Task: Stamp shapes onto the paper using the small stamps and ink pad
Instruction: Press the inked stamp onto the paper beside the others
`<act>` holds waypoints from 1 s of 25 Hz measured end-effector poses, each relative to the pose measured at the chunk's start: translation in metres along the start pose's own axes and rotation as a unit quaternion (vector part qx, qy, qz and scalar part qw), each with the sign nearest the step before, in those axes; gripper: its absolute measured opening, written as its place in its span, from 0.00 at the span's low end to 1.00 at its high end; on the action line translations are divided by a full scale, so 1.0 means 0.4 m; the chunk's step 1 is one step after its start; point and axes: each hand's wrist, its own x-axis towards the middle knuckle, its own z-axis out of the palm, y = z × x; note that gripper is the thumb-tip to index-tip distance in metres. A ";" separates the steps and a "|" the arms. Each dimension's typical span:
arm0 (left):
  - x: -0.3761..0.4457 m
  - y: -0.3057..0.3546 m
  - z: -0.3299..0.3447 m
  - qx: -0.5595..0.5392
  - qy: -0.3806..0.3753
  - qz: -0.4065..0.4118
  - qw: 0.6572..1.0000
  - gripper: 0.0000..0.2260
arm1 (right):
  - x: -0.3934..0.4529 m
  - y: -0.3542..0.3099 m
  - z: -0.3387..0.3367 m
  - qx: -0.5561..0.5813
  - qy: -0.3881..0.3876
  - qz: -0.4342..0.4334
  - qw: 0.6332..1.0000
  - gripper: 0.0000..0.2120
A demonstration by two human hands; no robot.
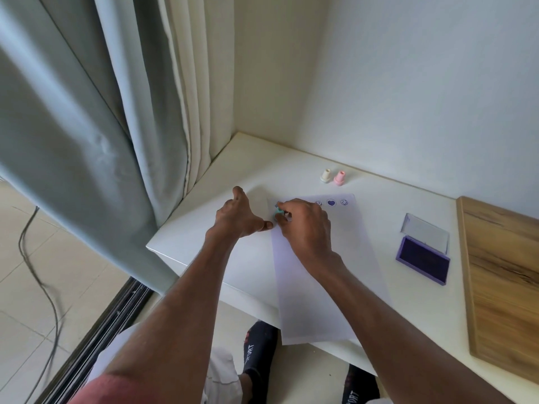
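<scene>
A white sheet of paper (320, 287) lies on the white desk (262, 170), its near end hanging over the front edge. Along its far edge are purple prints: a smiley, a heart (331, 202) and another smiley (344, 202). My right hand (306, 225) pinches a small teal stamp (279, 211) at the paper's far left corner. My left hand (237, 215) rests beside it on the desk, fingers spread, thumb touching the paper's left edge. A cream stamp (325, 175) and a pink stamp (339, 178) stand upright behind the paper. The purple ink pad (423, 262) sits open at right.
The ink pad's clear lid (425, 233) lies behind the pad. A wooden board (504, 287) covers the desk's right end. Walls close the back and right; a grey-green curtain (73, 141) hangs at left. My feet in dark socks (259, 351) show below the desk edge.
</scene>
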 end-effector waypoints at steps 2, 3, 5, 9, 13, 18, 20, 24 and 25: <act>-0.002 0.000 -0.004 -0.004 -0.003 -0.005 1.000 0.46 | 0.010 -0.010 -0.003 -0.041 -0.002 0.009 0.999 0.09; -0.003 0.001 -0.006 -0.006 -0.006 -0.007 1.000 0.46 | 0.012 -0.012 -0.002 -0.058 -0.002 0.013 0.998 0.09; -0.007 0.002 -0.007 -0.006 -0.011 -0.009 1.000 0.46 | 0.007 -0.017 0.000 -0.075 0.006 0.024 0.997 0.10; -0.018 0.017 -0.014 -0.016 -0.028 -0.033 0.999 0.45 | 0.011 -0.040 -0.009 -0.122 -0.003 0.027 0.992 0.08; -0.023 0.037 -0.026 -0.016 -0.051 -0.082 0.995 0.38 | -0.007 -0.020 -0.033 0.023 0.030 0.085 0.996 0.05; -0.006 0.115 -0.077 -0.186 -0.036 -0.085 0.978 0.17 | -0.009 0.028 -0.156 0.609 0.064 0.387 0.689 0.09; -0.021 0.175 -0.088 -0.341 -0.062 -0.086 0.934 0.05 | -0.026 0.062 -0.227 0.659 -0.010 0.421 0.623 0.08; -0.087 0.290 -0.051 -0.519 -0.142 -0.067 0.840 0.11 | -0.110 0.145 -0.349 0.722 -0.054 0.399 0.563 0.11; -0.103 0.316 -0.032 -0.534 -0.160 -0.052 0.829 0.11 | -0.129 0.169 -0.368 0.731 -0.041 0.406 0.547 0.10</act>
